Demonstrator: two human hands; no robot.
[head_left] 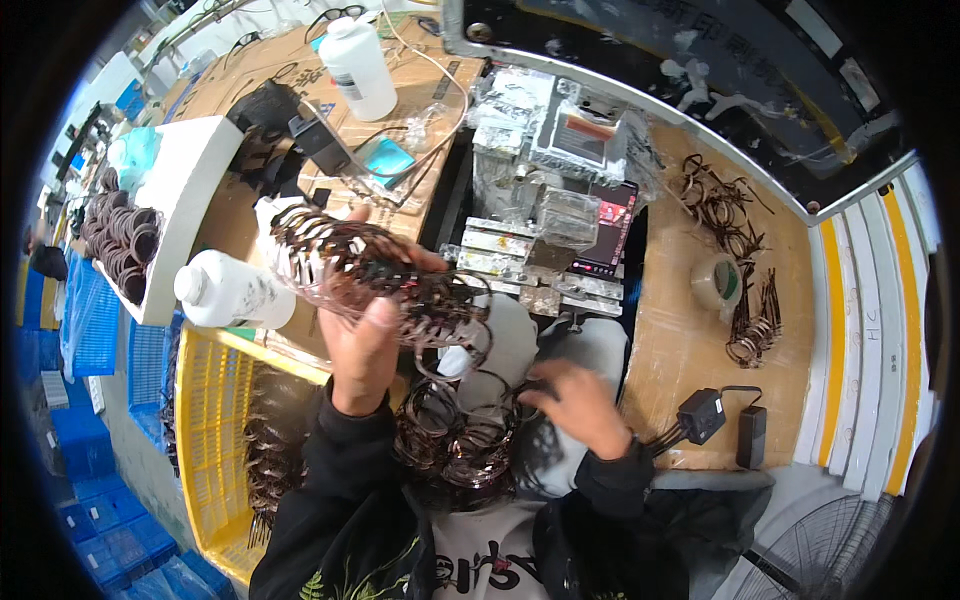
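Observation:
My left hand [365, 335] is closed around a long row of glossy brown eyeglass frames [350, 262], stacked one behind another and held up over the bench edge. In my lap lies a heap of similar brown eyeglass frames [475, 450], their round rims overlapping. At the right side of that heap is my right hand [580, 400], with thumb and fingers pinched on a dark brown eyeglass frame; its far part is lost among the others. A white bottle [225, 290] stands left of the held stack.
A metal machine [540, 180] with a phone [608, 230] beside it stands ahead. On the right board lie loose brown frames [755, 330], a tape roll [716, 283] and a black adapter [700, 415]. A yellow basket [215, 450] of frames sits lower left; a white box [190, 190] lies beyond.

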